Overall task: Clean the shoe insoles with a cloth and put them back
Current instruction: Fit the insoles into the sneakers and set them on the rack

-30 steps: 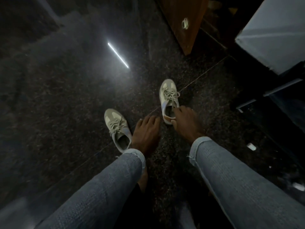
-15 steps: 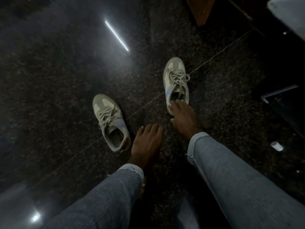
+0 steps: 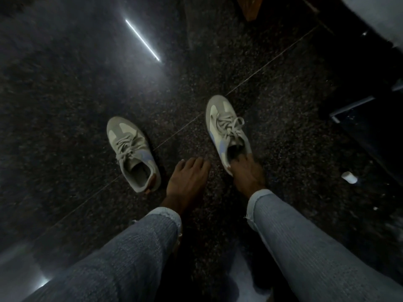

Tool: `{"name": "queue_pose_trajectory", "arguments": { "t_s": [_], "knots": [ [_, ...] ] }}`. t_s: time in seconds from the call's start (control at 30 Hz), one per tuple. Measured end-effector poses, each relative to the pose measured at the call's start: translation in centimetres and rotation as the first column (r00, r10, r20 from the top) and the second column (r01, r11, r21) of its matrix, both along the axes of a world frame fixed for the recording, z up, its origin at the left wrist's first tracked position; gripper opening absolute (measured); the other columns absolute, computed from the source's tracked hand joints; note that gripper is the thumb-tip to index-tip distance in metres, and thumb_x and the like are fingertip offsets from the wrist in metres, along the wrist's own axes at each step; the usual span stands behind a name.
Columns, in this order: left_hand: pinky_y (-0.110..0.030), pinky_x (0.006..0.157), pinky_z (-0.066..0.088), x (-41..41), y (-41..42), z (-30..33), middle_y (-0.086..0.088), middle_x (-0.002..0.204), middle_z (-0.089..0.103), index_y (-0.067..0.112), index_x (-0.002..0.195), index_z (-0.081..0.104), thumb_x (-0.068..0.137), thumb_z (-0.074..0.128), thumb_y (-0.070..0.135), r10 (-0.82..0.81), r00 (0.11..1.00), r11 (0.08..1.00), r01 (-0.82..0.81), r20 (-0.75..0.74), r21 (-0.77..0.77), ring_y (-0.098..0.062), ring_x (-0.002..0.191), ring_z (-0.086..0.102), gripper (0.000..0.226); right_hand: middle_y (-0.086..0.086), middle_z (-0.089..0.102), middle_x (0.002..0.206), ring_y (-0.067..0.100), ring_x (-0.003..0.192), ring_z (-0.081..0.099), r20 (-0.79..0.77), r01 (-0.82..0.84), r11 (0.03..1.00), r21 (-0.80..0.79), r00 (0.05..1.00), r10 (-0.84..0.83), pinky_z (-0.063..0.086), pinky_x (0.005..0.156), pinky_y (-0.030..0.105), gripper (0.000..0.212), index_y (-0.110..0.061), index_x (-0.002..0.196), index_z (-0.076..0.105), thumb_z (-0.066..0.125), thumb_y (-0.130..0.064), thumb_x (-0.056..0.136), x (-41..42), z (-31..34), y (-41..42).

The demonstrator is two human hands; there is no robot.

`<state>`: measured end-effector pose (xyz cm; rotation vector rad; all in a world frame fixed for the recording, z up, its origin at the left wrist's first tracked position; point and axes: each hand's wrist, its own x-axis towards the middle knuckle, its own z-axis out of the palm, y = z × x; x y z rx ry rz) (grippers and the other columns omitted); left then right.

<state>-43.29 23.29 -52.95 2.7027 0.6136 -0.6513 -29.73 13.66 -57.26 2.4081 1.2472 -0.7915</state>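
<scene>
1. Dark speckled stone floor is filling the view and mirroring a bright strip of light. A seam is running diagonally between the two shoes.
2. Two legs in pale jeans are reaching in from below, so the person is looking straight down at their own bare feet.
3. Standing near the left foot, heel opening toward the person, the left shoe is lying laced and apparently waiting its turn.
4. Further forward, the right shoe is pointing the same way. The right foot is pressing its toes into the shoe's mouth, perhaps to steady it or slip it on or off.
5. Between the shoes, the left foot is resting flat on the floor, probably for balance.
6. Off to the right, a small white object is lying well apart.
7. Neither of the hands is showing, so I cannot tell how the fingers are set.
8. Any insoles are presumably sitting inside the shoes, but the openings are too dark to tell. No cloth is showing, so cleaning looks not yet begun.
</scene>
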Motion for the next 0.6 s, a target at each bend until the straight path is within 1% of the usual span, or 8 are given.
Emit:
{"name": "queue_pose_trajectory", "arguments": {
  "t_s": [0.17, 0.23, 0.3, 0.37, 0.4, 0.5, 0.53, 0.6],
  "knots": [
    [-0.044, 0.115, 0.020, -0.4, -0.3, 0.6, -0.006, 0.150, 0.034, 0.016, 0.147, 0.028, 0.096, 0.044, 0.026, 0.009, 1.000, 1.000, -0.009, 0.008, -0.004, -0.026, 0.140, 0.030, 0.054, 0.012, 0.047, 0.133, 0.032, 0.129, 0.035, -0.061, 0.013, 0.997, -0.077, 0.998, -0.018, 0.045, 0.093, 0.042, 0.031, -0.015, 0.125, 0.054, 0.050, -0.017, 0.094, -0.6, 0.4, -0.2],
    [-0.044, 0.115, 0.019, -0.8, -0.1, 0.8, -0.006, 0.150, 0.033, 0.017, 0.147, 0.028, 0.096, 0.044, 0.026, 0.020, 1.000, 1.000, -0.020, 0.012, -0.010, -0.026, 0.140, 0.029, 0.054, 0.011, 0.049, 0.132, 0.031, 0.127, 0.039, -0.026, 0.030, 0.998, -0.062, 0.999, -0.032, 0.042, 0.094, 0.042, 0.031, -0.016, 0.125, 0.054, 0.050, -0.023, 0.095, -0.8, 0.5, 0.1],
    [-0.044, 0.115, 0.019, -1.4, 0.3, 0.8, -0.006, 0.151, 0.032, 0.016, 0.148, 0.026, 0.098, 0.041, 0.025, 0.056, 0.998, 0.998, -0.056, 0.006, -0.013, -0.026, 0.140, 0.029, 0.053, 0.011, 0.052, 0.129, 0.030, 0.122, 0.044, 0.055, 0.003, 1.000, -0.007, 0.998, -0.002, 0.038, 0.096, 0.040, 0.034, -0.015, 0.123, 0.054, 0.051, -0.032, 0.094, -1.0, 0.4, 0.6],
    [-0.044, 0.116, 0.020, -2.2, 0.8, 0.6, -0.007, 0.151, 0.032, 0.016, 0.147, 0.027, 0.098, 0.039, 0.026, 0.118, 0.993, 0.993, -0.118, -0.003, -0.001, -0.026, 0.140, 0.030, 0.051, 0.012, 0.054, 0.126, 0.030, 0.118, 0.047, 0.123, -0.048, 0.997, 0.060, 0.992, 0.040, 0.038, 0.096, 0.040, 0.038, -0.013, 0.121, 0.055, 0.052, -0.039, 0.093, -1.3, 0.1, 0.9],
    [-0.045, 0.115, 0.022, -2.6, 1.1, 0.5, -0.008, 0.150, 0.032, 0.015, 0.146, 0.028, 0.098, 0.040, 0.026, 0.161, 0.987, 0.987, -0.161, 0.002, 0.003, -0.027, 0.139, 0.031, 0.051, 0.013, 0.055, 0.123, 0.030, 0.115, 0.048, 0.144, -0.066, 0.993, 0.095, 0.988, 0.052, 0.039, 0.095, 0.041, 0.038, -0.013, 0.119, 0.056, 0.053, -0.040, 0.092, -1.5, 0.1, 1.2],
    [-0.045, 0.110, 0.031, -4.2, 1.7, 0.0, -0.011, 0.146, 0.039, 0.012, 0.143, 0.033, 0.096, 0.046, 0.027, 0.265, 0.964, 0.964, -0.265, 0.030, 0.004, -0.030, 0.134, 0.038, 0.051, 0.013, 0.057, 0.111, 0.032, 0.104, 0.053, 0.183, -0.132, 0.964, 0.230, 0.979, 0.090, 0.042, 0.086, 0.043, 0.026, -0.014, 0.105, 0.056, 0.057, -0.034, 0.089, -2.4, 0.2, 2.2],
    [-0.045, 0.107, 0.034, -4.9, 1.9, -0.3, -0.012, 0.143, 0.041, 0.012, 0.143, 0.035, 0.096, 0.048, 0.028, 0.287, 0.957, 0.958, -0.288, 0.044, 0.006, -0.030, 0.132, 0.041, 0.051, 0.013, 0.057, 0.109, 0.032, 0.102, 0.053, 0.167, -0.163, 0.950, 0.266, 0.978, 0.121, 0.043, 0.083, 0.043, 0.024, -0.013, 0.104, 0.055, 0.057, -0.032, 0.089, -2.9, 0.4, 2.8],
    [-0.043, 0.104, 0.037, -6.4, 2.3, -0.8, -0.010, 0.138, 0.044, 0.012, 0.141, 0.037, 0.095, 0.050, 0.031, 0.324, 0.944, 0.945, -0.326, 0.067, 0.009, -0.029, 0.127, 0.045, 0.051, 0.013, 0.053, 0.115, 0.032, 0.105, 0.051, 0.047, -0.229, 0.916, 0.330, 0.973, 0.227, 0.041, 0.083, 0.043, 0.027, -0.012, 0.112, 0.052, 0.055, -0.027, 0.090, -4.4, 0.6, 4.3]
  ]
}}
